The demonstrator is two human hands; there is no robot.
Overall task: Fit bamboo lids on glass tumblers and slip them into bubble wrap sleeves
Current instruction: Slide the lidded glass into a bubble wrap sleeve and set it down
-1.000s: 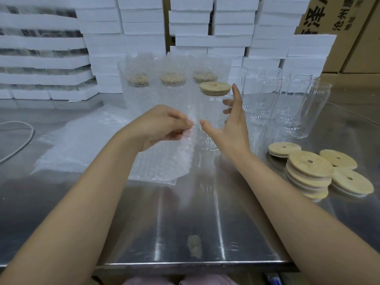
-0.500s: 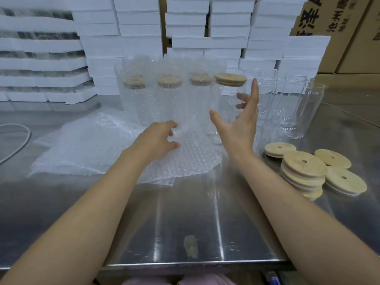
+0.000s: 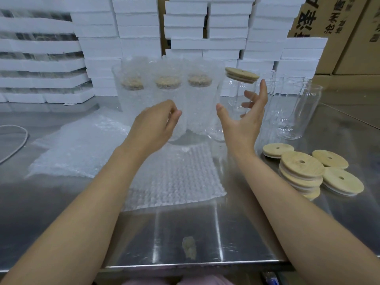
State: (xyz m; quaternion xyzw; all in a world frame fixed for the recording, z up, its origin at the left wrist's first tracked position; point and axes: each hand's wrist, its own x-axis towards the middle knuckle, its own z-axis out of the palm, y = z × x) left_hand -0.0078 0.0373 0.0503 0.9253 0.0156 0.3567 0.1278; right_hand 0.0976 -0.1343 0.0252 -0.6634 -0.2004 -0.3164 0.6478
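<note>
My right hand [image 3: 244, 120] holds a glass tumbler [image 3: 238, 95] with a bamboo lid [image 3: 241, 75] above the table, tilted to the left; my fingers show behind the glass. My left hand [image 3: 156, 120] is raised with curled fingers and pinches a blurred bubble wrap sleeve [image 3: 176, 128] just left of the tumbler. Three wrapped, lidded tumblers [image 3: 168, 85] stand in a row behind my hands. Flat bubble wrap sleeves [image 3: 174, 175] lie on the steel table [image 3: 185, 233] under my forearms.
Several bare glass tumblers [image 3: 287, 112] stand at the right rear. Loose bamboo lids [image 3: 301, 169] lie stacked at the right. More bubble wrap [image 3: 82, 145] spreads to the left, near a cable [image 3: 14, 138]. White foam boxes [image 3: 139, 38] and cardboard cartons [image 3: 339, 27] line the back.
My right hand has carried the lidded tumbler up and to the right, and it now tilts. My left hand went down onto the bubble wrap and has risen again with a sleeve.
</note>
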